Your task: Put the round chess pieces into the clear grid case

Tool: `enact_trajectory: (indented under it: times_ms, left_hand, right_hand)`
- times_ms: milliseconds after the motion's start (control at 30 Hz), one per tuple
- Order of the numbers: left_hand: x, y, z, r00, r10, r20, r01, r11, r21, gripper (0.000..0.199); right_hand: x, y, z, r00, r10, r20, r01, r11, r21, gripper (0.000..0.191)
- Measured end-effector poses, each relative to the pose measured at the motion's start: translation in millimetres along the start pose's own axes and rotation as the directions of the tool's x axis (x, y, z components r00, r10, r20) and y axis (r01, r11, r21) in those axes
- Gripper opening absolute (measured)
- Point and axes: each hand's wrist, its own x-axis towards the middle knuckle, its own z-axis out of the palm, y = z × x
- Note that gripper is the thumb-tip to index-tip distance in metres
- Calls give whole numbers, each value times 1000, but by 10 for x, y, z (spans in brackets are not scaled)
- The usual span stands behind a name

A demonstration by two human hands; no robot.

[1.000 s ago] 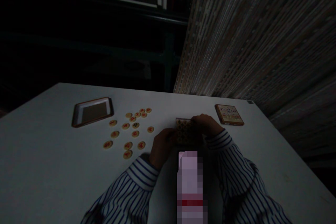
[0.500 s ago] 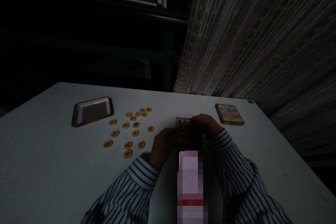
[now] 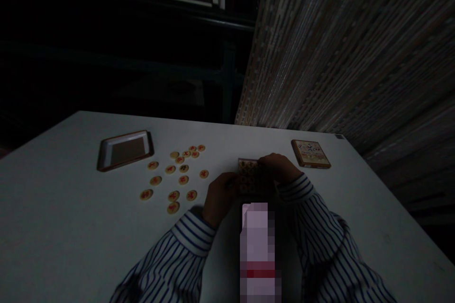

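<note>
A small box of Chinese chess pieces (image 3: 248, 180) is between my two hands, its round pieces lying in rows. My left hand (image 3: 219, 198) grips its left side with curled fingers. At the upper right edge, my right hand (image 3: 279, 168) is closed on the same box, and its fingers partly cover the pieces. Deep shadow hides the box's lower right part. Loose round chess pieces (image 3: 170, 169), several with red characters and one with a dark character, are scattered on the white table left of my left hand.
An open tray-like box part (image 3: 125, 150) lies at the far left of the table (image 3: 71, 227). A flat printed box (image 3: 311, 154) lies to the right. Below my hands glows a lit, blurred-out screen (image 3: 256, 236). A string curtain (image 3: 302, 57) hangs beyond the table's back edge.
</note>
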Motion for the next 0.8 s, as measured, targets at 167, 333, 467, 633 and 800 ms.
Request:
enact_trajectory:
  times_ms: [167, 333, 467, 633, 800]
  left_hand:
    - [5, -16, -5, 1000, 14, 13, -14, 1000, 3, 26]
    - [0, -37, 1, 1000, 30, 7, -30, 1000, 1, 25]
    - [-6, -25, 0, 999, 38, -5, -38, 999, 0, 23]
    - [-2, -9, -9, 999, 36, 8, -36, 999, 26, 23]
    - [-4, 5, -16, 998, 61, 14, -62, 995, 74, 22]
  right_hand:
    - [-22, -16, -43, 999, 14, 31, -15, 1000, 15, 28]
    - [-87, -4, -130, 1000, 15, 4, -16, 999, 35, 30]
    - [-99, 76, -129, 999, 45, -14, -44, 998, 36, 30]
    - [-96, 185, -60, 992, 100, -75, -97, 995, 38, 32]
    - [-97, 210, -21, 989, 138, -51, -136, 990, 35, 33]
